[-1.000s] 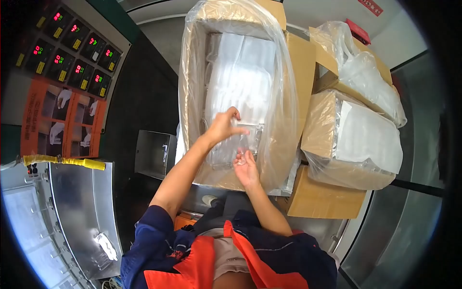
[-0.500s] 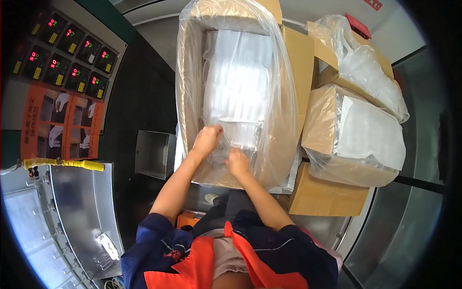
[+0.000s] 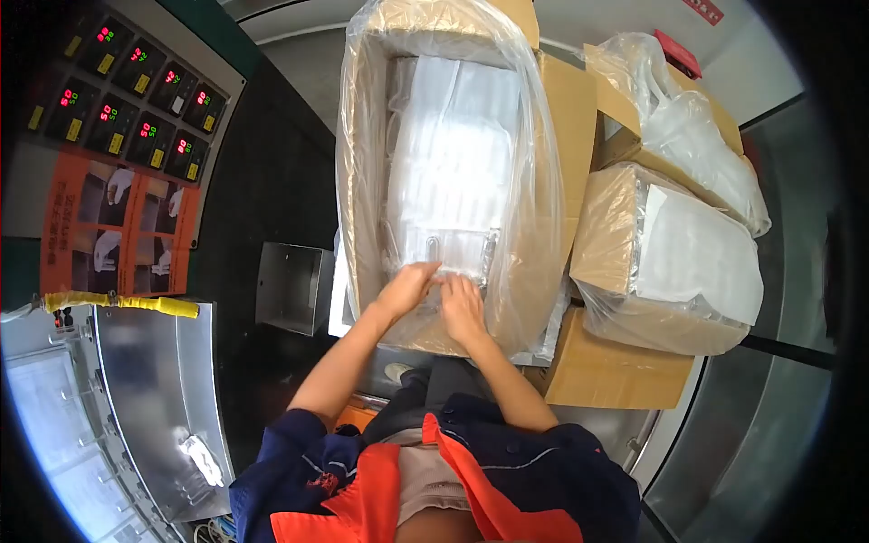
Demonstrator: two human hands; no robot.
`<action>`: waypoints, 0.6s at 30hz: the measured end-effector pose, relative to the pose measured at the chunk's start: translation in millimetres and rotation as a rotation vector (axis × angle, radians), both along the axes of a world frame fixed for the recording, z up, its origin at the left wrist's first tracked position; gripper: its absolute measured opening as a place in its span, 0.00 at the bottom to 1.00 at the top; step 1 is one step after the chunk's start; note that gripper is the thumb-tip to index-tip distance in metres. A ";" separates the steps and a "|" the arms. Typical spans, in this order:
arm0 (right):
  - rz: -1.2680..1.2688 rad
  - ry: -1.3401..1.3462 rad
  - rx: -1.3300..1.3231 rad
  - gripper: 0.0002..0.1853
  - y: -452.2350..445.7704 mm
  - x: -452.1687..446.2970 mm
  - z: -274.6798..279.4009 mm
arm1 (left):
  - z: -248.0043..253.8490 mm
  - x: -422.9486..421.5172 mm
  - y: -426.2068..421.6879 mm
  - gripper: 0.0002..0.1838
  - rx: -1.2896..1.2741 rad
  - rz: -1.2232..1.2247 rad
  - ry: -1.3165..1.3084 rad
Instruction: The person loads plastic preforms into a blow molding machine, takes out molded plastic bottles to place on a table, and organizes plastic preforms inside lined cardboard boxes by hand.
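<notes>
A cardboard box lined with a clear plastic bag (image 3: 536, 181) stands in front of me, holding packed clear plastic pieces under white sheeting (image 3: 457, 145). Both hands are inside its near end. My left hand (image 3: 407, 290) is closed, its fingertips at the lower end of a slim, clear plastic piece (image 3: 433, 246) with a rounded tip. Close beside it, my right hand (image 3: 463, 308) has its fingers stretched forward over the near edge of the clear pieces. What lies under the palms is hidden.
To the right are a bagged, filled carton (image 3: 602, 226), another carton with a plastic bag (image 3: 697, 136) and a closed cardboard box (image 3: 620, 362). At left are a metal bin (image 3: 291, 288), a metal chute (image 3: 149, 380) and a panel of digital displays (image 3: 136, 100).
My left hand has moved slightly right and toward me. My right hand has shifted slightly right, its fingers straightening. The clear piece now lies on the packed pieces beyond my fingers.
</notes>
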State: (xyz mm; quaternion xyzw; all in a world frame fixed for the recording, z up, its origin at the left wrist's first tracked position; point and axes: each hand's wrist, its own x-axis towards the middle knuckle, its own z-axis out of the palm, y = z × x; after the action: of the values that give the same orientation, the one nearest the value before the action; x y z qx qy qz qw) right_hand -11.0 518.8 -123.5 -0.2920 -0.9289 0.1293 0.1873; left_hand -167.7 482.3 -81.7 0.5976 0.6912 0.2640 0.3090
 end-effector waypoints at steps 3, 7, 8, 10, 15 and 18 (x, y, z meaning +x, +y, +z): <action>-0.138 -0.329 -0.048 0.16 1.3 -5.5 -7.5 | 5.0 -10.1 34.1 0.11 -0.001 -0.049 -0.077; -0.082 -0.544 0.026 0.14 7.0 -11.1 -19.2 | -5.7 -19.7 76.9 0.08 0.219 -0.080 0.239; -0.081 -0.646 0.010 0.14 8.9 -12.1 -18.9 | -1.9 -19.8 86.4 0.08 0.265 -0.042 0.319; -0.126 -0.863 0.059 0.13 3.4 -12.9 -26.0 | 10.4 -16.4 105.3 0.12 0.286 0.035 0.431; 0.333 -1.277 0.078 0.13 7.9 -16.7 4.2 | 46.2 -20.2 147.1 0.22 0.195 0.292 0.342; 0.189 -0.978 -0.117 0.11 6.0 -1.1 -2.6 | 60.3 -31.8 150.7 0.14 0.535 0.433 -0.022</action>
State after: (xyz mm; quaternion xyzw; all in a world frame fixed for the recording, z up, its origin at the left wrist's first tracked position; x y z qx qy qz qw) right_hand -12.1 524.8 -126.1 -0.2429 -0.9216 0.0459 -0.2993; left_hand -199.6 633.0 -21.4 0.4942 0.7049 0.5016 0.0857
